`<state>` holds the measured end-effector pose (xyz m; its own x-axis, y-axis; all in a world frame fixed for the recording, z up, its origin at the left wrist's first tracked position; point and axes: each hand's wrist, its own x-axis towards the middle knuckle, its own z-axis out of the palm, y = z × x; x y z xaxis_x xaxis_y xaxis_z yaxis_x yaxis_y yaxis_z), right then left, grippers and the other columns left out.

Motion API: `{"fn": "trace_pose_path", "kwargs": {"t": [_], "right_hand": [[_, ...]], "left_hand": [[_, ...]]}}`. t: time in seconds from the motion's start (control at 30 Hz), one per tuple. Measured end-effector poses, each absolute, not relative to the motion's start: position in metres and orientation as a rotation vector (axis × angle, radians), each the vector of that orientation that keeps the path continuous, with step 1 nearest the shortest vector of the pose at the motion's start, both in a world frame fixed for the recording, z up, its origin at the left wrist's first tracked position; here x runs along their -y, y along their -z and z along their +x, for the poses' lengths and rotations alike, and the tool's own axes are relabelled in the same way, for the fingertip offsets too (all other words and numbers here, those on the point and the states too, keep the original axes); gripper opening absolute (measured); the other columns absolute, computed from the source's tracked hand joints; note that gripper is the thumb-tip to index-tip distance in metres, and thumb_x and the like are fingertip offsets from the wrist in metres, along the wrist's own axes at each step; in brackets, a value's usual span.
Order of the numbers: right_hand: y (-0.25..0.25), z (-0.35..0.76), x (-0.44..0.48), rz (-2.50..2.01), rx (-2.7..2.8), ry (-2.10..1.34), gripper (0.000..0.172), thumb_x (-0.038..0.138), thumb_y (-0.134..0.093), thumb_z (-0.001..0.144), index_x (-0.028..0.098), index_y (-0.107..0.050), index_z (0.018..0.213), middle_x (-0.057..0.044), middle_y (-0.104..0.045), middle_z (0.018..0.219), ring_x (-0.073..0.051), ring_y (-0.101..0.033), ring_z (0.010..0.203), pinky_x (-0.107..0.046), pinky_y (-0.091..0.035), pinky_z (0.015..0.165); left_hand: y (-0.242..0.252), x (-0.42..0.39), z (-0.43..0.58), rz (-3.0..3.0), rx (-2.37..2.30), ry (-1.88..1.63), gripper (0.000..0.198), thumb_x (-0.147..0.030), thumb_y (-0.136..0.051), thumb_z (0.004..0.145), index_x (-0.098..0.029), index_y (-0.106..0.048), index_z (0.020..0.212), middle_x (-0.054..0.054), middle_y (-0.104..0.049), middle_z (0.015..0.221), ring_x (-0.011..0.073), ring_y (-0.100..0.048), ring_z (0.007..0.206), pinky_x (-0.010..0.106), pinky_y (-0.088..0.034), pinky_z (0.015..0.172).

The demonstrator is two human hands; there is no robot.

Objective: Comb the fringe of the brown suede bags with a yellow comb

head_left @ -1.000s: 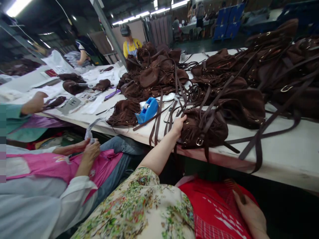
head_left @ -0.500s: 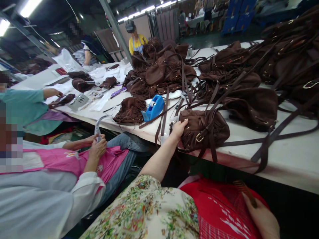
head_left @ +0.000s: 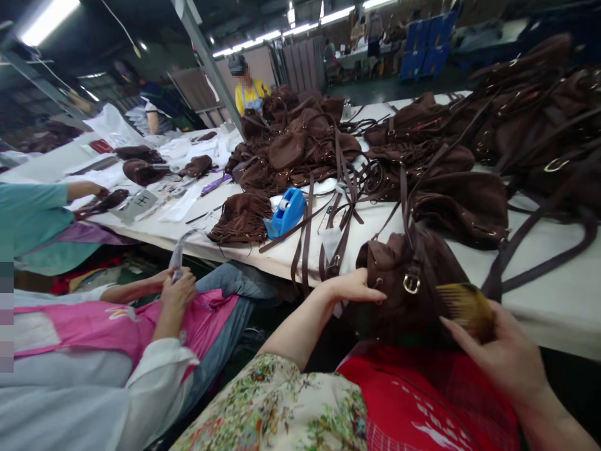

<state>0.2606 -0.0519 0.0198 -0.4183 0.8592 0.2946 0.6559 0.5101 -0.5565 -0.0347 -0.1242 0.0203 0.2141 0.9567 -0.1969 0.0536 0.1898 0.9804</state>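
My left hand (head_left: pixel 351 289) grips the left side of a brown suede bag (head_left: pixel 409 287) with a gold buckle, held off the table edge above my red apron (head_left: pixel 413 401). Its long straps trail back onto the white table (head_left: pixel 554 294). My right hand (head_left: pixel 504 357) is closed on a yellowish-brown comb (head_left: pixel 464 307), whose teeth point at the bag's right side. Whether the comb touches the suede is hard to tell.
Piles of brown bags (head_left: pixel 300 144) and straps cover the table, with a blue tape dispenser (head_left: pixel 285 213) and a fringed piece (head_left: pixel 241 219). To my left a person in a pink apron (head_left: pixel 141 313) holds something small; other people work farther along.
My left hand has pulled the brown bag off the table toward my lap. My right hand has risen from my lap with the comb, up to the bag.
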Motion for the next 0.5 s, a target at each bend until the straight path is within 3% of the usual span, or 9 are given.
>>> {"fn": "trace_pose_path", "kwargs": {"t": [0.1, 0.2, 0.33, 0.43, 0.5], "right_hand": [[-0.058, 0.208, 0.035, -0.89, 2.459, -0.539, 0.048, 0.038, -0.058, 0.08, 0.019, -0.053, 0.124, -0.008, -0.069, 0.108, -0.023, -0.068, 0.088, -0.032, -0.053, 0.077], [-0.072, 0.177, 0.021, -0.607, 2.781, -0.588, 0.041, 0.029, -0.056, 0.08, 0.021, -0.055, 0.12, -0.007, -0.068, 0.112, -0.022, -0.066, 0.096, -0.032, -0.051, 0.084], [-0.079, 0.176, 0.013, -0.65, 2.989, -0.246, 0.031, 0.047, -0.054, 0.085, 0.022, -0.06, 0.101, -0.006, -0.068, 0.098, -0.023, -0.066, 0.08, -0.033, -0.049, 0.069], [-0.074, 0.203, -0.006, -0.784, 2.949, -0.012, 0.038, 0.058, -0.051, 0.082, 0.024, -0.063, 0.094, -0.007, -0.068, 0.088, -0.025, -0.065, 0.067, -0.035, -0.044, 0.058], [-0.058, 0.223, -0.036, -0.89, 2.812, -0.041, 0.049, 0.063, -0.058, 0.071, 0.024, -0.066, 0.1, -0.01, -0.071, 0.089, -0.03, -0.066, 0.063, -0.04, -0.045, 0.057]], "left_hand": [[-0.023, 0.131, -0.037, 1.261, -1.14, -0.757, 0.021, -0.029, -0.074, 0.068, -0.011, -0.066, 0.075, 0.001, -0.064, 0.071, 0.0122, -0.058, 0.068, 0.023, -0.046, 0.065], [-0.025, 0.137, -0.043, 1.077, -1.176, -0.902, 0.034, -0.039, -0.074, 0.07, -0.01, -0.069, 0.086, 0.003, -0.067, 0.078, 0.0135, -0.06, 0.071, 0.025, -0.047, 0.069], [-0.028, 0.144, -0.053, 0.708, -1.17, -1.242, 0.049, -0.051, -0.075, 0.069, -0.01, -0.07, 0.095, 0.009, -0.071, 0.085, 0.0174, -0.065, 0.076, 0.028, -0.05, 0.075], [-0.032, 0.141, -0.059, 0.521, -1.142, -1.43, 0.048, -0.051, -0.079, 0.064, -0.012, -0.071, 0.091, 0.01, -0.072, 0.083, 0.0197, -0.066, 0.076, 0.03, -0.052, 0.076], [-0.035, 0.13, -0.062, 0.451, -1.106, -1.569, 0.049, -0.053, -0.079, 0.062, -0.014, -0.071, 0.091, 0.011, -0.072, 0.085, 0.0222, -0.068, 0.08, 0.033, -0.052, 0.079]]}}
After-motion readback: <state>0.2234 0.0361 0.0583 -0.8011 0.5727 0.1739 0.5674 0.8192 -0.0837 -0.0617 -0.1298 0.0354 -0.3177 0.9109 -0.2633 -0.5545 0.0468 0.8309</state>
